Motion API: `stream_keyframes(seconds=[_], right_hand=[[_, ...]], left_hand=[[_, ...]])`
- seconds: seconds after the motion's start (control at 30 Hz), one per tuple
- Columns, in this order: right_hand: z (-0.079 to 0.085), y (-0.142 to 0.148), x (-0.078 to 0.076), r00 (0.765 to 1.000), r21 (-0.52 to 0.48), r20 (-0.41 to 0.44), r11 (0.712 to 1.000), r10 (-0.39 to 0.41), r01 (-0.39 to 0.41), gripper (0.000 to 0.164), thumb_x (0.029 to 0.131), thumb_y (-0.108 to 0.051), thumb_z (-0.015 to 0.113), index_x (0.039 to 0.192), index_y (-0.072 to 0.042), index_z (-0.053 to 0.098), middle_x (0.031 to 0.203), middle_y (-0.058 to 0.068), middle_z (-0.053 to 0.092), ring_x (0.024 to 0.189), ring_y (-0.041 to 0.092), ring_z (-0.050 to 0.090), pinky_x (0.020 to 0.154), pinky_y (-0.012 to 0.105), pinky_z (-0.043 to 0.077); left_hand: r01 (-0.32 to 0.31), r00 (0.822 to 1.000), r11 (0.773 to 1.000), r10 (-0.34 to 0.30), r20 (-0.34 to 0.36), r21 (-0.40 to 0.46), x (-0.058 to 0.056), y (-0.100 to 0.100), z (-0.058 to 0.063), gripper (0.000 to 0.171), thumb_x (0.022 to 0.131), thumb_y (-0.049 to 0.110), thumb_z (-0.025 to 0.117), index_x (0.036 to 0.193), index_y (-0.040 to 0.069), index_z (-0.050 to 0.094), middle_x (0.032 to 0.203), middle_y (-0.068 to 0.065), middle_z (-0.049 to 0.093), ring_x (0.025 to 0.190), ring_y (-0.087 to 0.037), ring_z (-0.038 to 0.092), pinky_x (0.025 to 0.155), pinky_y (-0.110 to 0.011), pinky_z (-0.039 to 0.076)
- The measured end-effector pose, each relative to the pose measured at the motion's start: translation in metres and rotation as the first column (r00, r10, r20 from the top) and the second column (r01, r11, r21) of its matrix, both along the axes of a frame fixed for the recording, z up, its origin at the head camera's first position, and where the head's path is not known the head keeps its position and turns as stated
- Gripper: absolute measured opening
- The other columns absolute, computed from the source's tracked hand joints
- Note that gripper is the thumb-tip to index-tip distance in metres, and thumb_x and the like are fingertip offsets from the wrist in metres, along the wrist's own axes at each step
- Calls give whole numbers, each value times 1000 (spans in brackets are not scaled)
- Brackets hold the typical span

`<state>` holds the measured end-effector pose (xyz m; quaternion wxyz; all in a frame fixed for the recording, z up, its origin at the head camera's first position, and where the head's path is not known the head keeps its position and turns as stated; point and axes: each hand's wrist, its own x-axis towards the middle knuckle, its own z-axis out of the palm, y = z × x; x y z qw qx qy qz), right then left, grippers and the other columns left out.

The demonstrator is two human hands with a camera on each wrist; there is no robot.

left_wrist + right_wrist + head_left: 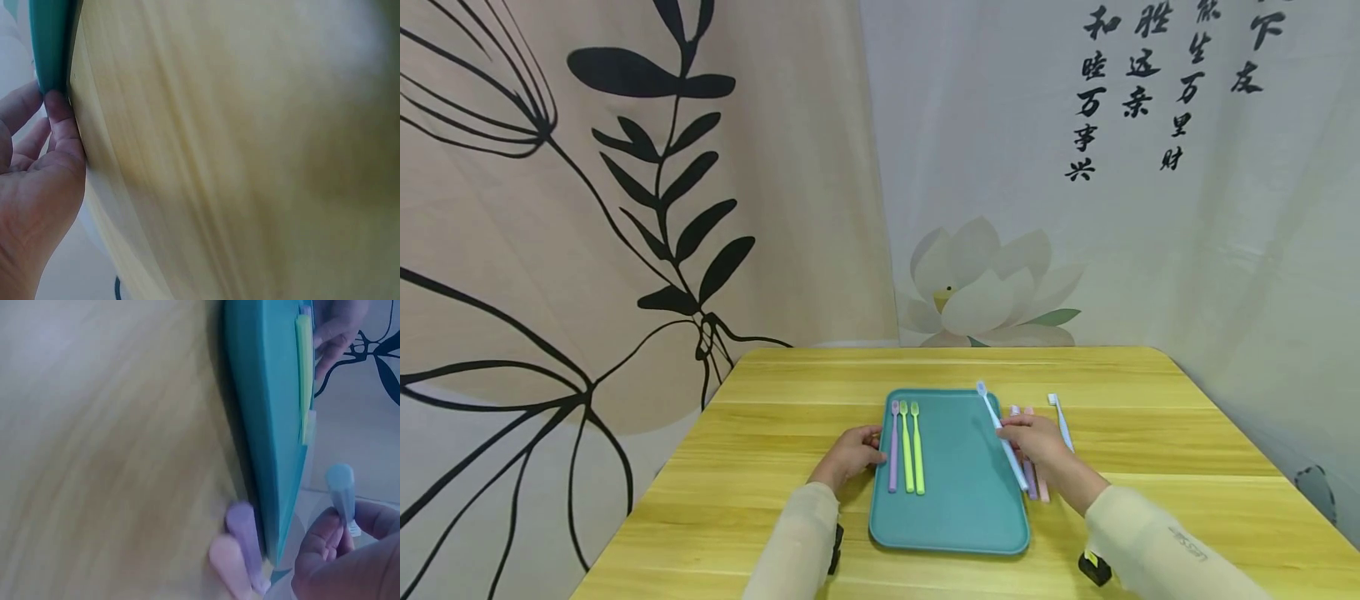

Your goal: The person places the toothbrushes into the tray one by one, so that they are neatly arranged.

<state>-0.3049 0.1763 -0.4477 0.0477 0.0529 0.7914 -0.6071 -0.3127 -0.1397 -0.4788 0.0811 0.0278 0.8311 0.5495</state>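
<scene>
My right hand (1041,450) pinches a light blue toothbrush (1011,462) between thumb and fingers, over the right edge of a teal tray (970,475). Its bristle head points to the far side, and in the right wrist view the toothbrush's handle end (340,478) faces the camera. At the tray's left rim, my left hand (848,457) holds the edge (51,50) between thumb and fingers. One purple toothbrush (893,450) and two yellow-green toothbrushes (907,454) lie side by side along the left of the tray.
On the wooden table (1150,517), right of the tray, lie a purple toothbrush (1030,483) and a pink toothbrush (1043,490), partly hidden by my right hand. Another blue toothbrush (1062,421) lies farther right. A printed curtain (805,208) hangs behind the table.
</scene>
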Motion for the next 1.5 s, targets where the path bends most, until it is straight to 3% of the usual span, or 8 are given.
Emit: stream_keyframes(seconds=[0.27,0.7,1.3,1.5], right_hand=[[-8,-22,-2,1000,0,20,1000,-9,9,32,91,-10,67,119,7,65,100,10,65,79,17,58,69,31,51],[-8,-48,-4,998,-102,15,993,-54,56,33,91,-5,66,120,10,64,92,15,68,70,13,59,62,27,50],[-19,-73,-6,992,-120,32,984,-126,129,29,89,-2,65,115,12,66,81,7,65,66,12,56,61,26,47],[-23,-85,-8,989,-86,35,985,-147,149,28,88,-2,66,113,11,68,86,10,67,68,15,57,59,26,47]], left_hand=[[3,1000,1000,-3,7,0,0,1,0,58,86,-9,66,141,-9,47,106,-16,57,93,-22,54,82,-34,51],[-6,1000,1000,6,18,-2,2,1,3,58,87,-9,66,142,-8,47,106,-15,56,93,-23,54,81,-34,50],[-4,1000,1000,4,7,-3,0,2,1,57,86,-9,66,141,-8,48,105,-14,56,93,-23,54,81,-33,51],[-1,1000,1000,1,1,2,0,1,1,57,86,-9,66,141,-8,48,104,-15,56,94,-24,55,83,-35,51]])
